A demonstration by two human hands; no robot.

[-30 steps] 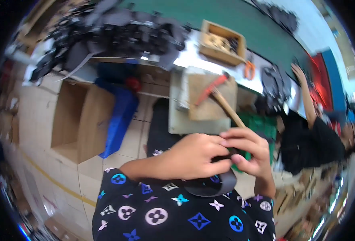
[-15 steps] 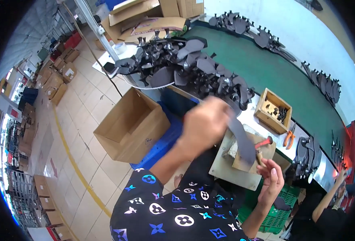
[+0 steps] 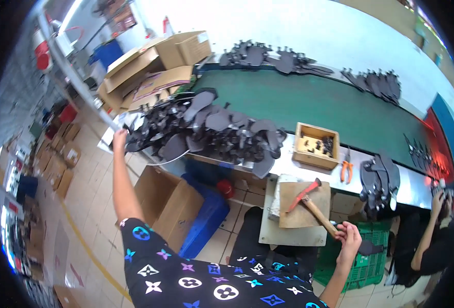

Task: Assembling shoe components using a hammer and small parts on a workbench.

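My left arm is stretched out to the far left, and my left hand (image 3: pixel 119 138) is closed at the left end of a heap of dark grey sandal soles with black straps (image 3: pixel 206 120). Whatever its fingers hold is too small to make out. My right hand (image 3: pixel 348 237) has its fingers closed around the end of the wooden handle of a red-headed hammer (image 3: pixel 317 209). The hammer's head rests on a brown square pad (image 3: pixel 289 201) atop a pale metal plate (image 3: pixel 294 236) over my lap.
A wooden box with small black parts (image 3: pixel 317 162) and orange-handled pliers (image 3: pixel 346 172) lie on the bench. More soles (image 3: pixel 378 177) are right of them. A cardboard box (image 3: pixel 173 205), a blue bin (image 3: pixel 209 215) and a green crate (image 3: pixel 360 267) stand below. Another person's hand (image 3: pixel 437 200) is at far right.
My left hand has swung far left, and the dark grey sole it carried is no longer in it. My right hand's fingers have closed on the hammer's handle. The view has turned right.
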